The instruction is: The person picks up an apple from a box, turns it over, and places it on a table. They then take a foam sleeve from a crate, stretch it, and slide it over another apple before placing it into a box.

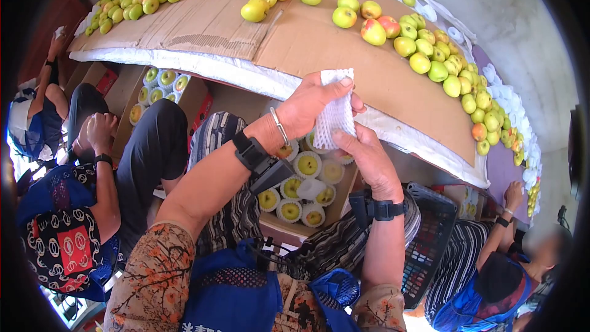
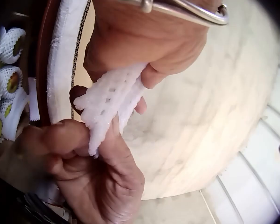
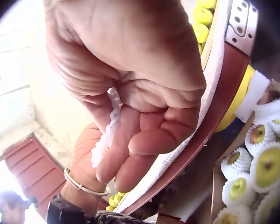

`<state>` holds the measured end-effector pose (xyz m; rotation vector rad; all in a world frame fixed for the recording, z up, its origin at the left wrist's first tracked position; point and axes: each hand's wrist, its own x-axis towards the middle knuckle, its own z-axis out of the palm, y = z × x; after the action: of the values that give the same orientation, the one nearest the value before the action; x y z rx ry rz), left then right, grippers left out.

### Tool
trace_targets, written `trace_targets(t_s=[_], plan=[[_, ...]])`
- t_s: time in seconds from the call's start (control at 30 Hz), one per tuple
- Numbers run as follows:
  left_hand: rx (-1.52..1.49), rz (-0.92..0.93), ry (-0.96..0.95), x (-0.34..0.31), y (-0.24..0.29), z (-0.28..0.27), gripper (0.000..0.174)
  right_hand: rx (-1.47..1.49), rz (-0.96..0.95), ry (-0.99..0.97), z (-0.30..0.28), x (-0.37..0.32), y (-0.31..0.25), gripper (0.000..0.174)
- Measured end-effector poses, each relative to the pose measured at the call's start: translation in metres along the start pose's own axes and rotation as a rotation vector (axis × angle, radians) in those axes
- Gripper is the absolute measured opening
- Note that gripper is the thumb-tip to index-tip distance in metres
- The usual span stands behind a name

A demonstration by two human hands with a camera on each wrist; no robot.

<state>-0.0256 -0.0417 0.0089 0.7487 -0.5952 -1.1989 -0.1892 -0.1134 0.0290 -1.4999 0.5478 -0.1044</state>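
Note:
A white foam fruit net (image 1: 334,114) is stretched between both hands over the table's near edge. My left hand (image 1: 301,107), with a metal bangle at the wrist, grips its upper end, thumb lying across it. My right hand (image 1: 373,163) pinches the lower end between thumb and fingers. In the left wrist view the net (image 2: 109,100) hangs flattened, its mouth spread at the right hand's fingertips. The right wrist view shows only a thin edge of the net (image 3: 113,116); the right hand's fingers hide the rest. No apple shows inside it.
Below the hands, a cardboard box (image 1: 350,193) holds several netted apples (image 1: 307,165). Loose apples (image 1: 424,46) lie along the cardboard-covered table (image 1: 203,15). A black plastic crate (image 1: 430,227) stands to the right. Other people sit at left (image 1: 74,209) and right (image 1: 498,289).

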Motion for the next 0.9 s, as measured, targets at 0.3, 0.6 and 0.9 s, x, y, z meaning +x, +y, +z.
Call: trace_targets(t_s=[0.3,0.6,0.9], plan=[[0.323,0.047,-0.014,-0.004,0.002,0.014,0.031,0.293,0.02,-0.14,0.016,0.022,0.02,0.037],[-0.083,-0.137,0.199,0.002,0.007,0.001,0.03,-0.035,-0.009,-0.147,0.031,0.023,0.02,0.035],[-0.068,-0.154,0.278,0.001,0.006,0.009,0.03,-0.386,0.037,-0.185,0.032,0.031,0.024,0.034]])
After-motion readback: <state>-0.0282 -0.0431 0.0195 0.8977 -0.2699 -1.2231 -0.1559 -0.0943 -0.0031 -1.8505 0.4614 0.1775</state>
